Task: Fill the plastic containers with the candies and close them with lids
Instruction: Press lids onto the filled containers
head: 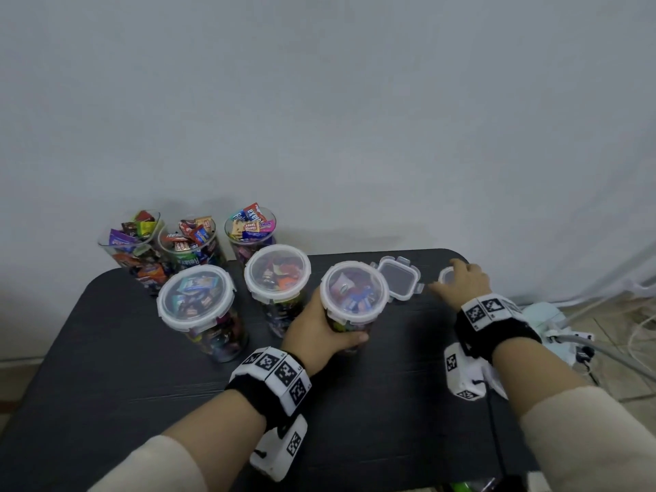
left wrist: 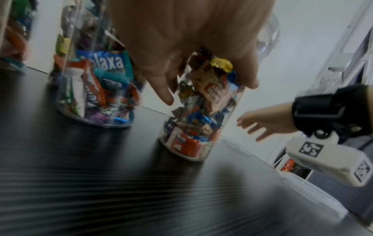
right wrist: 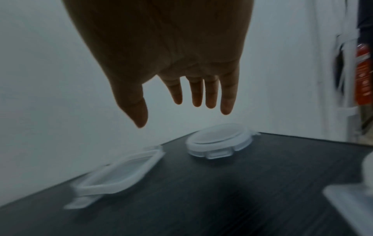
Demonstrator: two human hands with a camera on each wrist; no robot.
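Left hand wraps the lidded candy container on the desk, right hand hovers spread-fingered, empty, over the round lid right of that container.

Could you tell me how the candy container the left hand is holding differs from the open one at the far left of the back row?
The held container has a lid on top; the back-left container has none, and its candies stick up past the rim. The left hand grips the held container, while nothing touches the back-left one. The held container stands in the front row, the back-left one by the wall. Both are clear, upright and full of wrapped candies.
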